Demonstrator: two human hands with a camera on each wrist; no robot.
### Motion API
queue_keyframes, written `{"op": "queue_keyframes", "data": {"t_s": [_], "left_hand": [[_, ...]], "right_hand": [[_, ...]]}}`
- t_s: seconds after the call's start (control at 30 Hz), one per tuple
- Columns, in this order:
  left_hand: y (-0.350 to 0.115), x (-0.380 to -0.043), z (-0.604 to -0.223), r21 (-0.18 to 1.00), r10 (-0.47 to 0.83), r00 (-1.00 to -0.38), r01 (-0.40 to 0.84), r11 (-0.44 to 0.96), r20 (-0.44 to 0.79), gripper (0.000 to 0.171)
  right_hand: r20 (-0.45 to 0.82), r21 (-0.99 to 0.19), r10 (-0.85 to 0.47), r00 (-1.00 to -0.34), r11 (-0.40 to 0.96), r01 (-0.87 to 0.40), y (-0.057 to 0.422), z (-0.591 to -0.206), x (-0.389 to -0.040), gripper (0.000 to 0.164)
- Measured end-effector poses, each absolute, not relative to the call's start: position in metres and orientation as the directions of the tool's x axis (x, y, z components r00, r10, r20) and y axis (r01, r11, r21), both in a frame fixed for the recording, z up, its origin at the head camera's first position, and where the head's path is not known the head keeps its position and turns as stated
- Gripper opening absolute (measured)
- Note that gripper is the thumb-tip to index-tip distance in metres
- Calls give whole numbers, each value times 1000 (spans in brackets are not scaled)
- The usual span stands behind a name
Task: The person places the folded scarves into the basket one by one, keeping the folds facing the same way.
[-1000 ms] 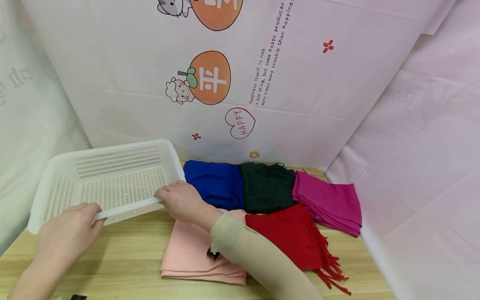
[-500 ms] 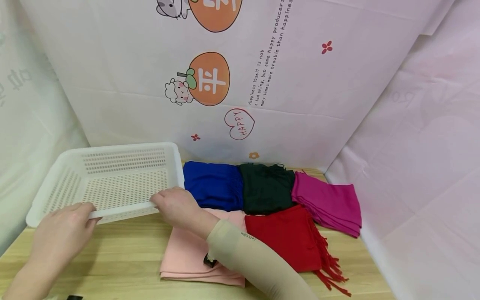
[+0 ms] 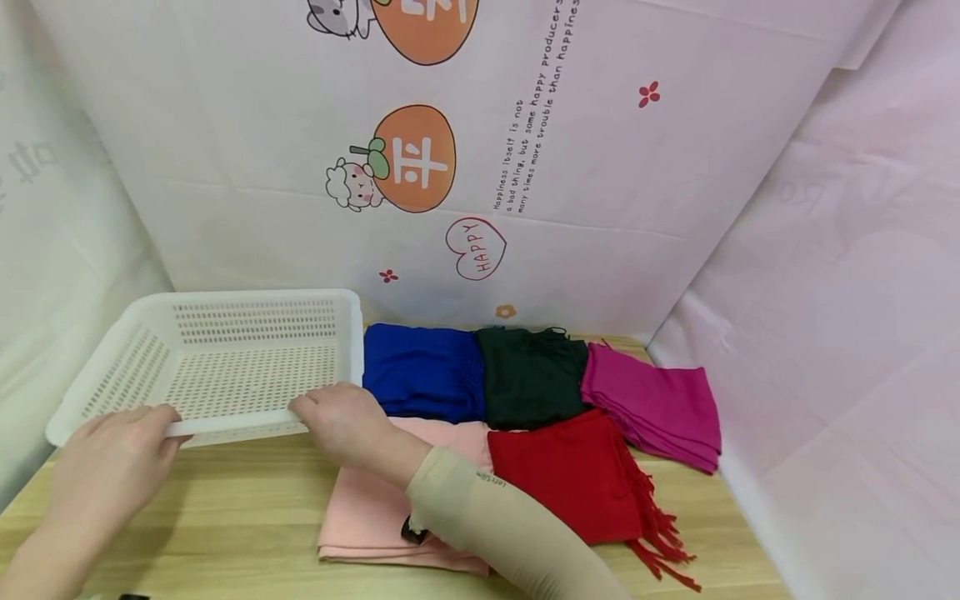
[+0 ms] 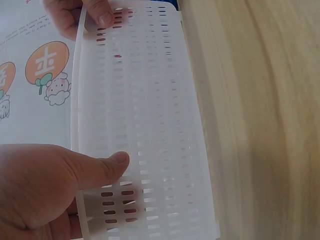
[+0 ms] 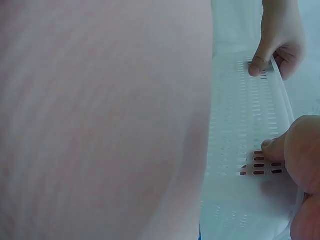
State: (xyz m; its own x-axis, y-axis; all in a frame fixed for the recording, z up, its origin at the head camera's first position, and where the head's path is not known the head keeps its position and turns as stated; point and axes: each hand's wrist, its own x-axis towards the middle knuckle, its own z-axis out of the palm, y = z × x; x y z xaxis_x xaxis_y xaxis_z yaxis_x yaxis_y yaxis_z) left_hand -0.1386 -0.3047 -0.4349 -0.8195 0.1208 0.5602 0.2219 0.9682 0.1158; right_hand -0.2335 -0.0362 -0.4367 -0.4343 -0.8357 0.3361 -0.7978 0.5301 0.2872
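A white perforated plastic basket (image 3: 255, 379) with nothing inside is at the left of the table, its opening facing me. My left hand (image 3: 112, 467) grips the near rim at its left end. Further right along that rim, my right hand (image 3: 348, 425) holds on too. In the left wrist view the left thumb (image 4: 107, 167) presses the outside of the slotted wall while the fingers go behind the rim. The right wrist view shows both thumbs on this wall, though the forearm covers much of the picture.
Right of the basket lie folded blue (image 3: 423, 371), dark green (image 3: 532, 379) and magenta (image 3: 652, 408) cloths. A pink folded cloth (image 3: 367, 517) and a red fringed scarf (image 3: 570, 483) lie nearer, partly under the right sleeve. White printed sheets (image 3: 585, 267) enclose the wooden table (image 3: 232, 533).
Both hands have moved slightly left with the basket, and its far side has come down a little. The cloths have stayed in place.
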Motion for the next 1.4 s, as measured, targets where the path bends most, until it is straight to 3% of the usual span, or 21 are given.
{"op": "queue_keyframes", "data": {"t_s": [0.3,1.07,1.4], "left_hand": [[-311,-141,-436,93,155,-788,259,961,595,17],[-320,-150,-433,131,134,-838,237,963,530,20],[-322,-151,-434,145,116,-847,222,964,519,21]], "right_hand": [[320,298,-839,-440,530,-794,-40,-434,-227,26],[321,296,-822,-470,558,-775,-50,-432,-215,29],[350,318,-826,-441,548,-773,-53,-434,-213,29]]}}
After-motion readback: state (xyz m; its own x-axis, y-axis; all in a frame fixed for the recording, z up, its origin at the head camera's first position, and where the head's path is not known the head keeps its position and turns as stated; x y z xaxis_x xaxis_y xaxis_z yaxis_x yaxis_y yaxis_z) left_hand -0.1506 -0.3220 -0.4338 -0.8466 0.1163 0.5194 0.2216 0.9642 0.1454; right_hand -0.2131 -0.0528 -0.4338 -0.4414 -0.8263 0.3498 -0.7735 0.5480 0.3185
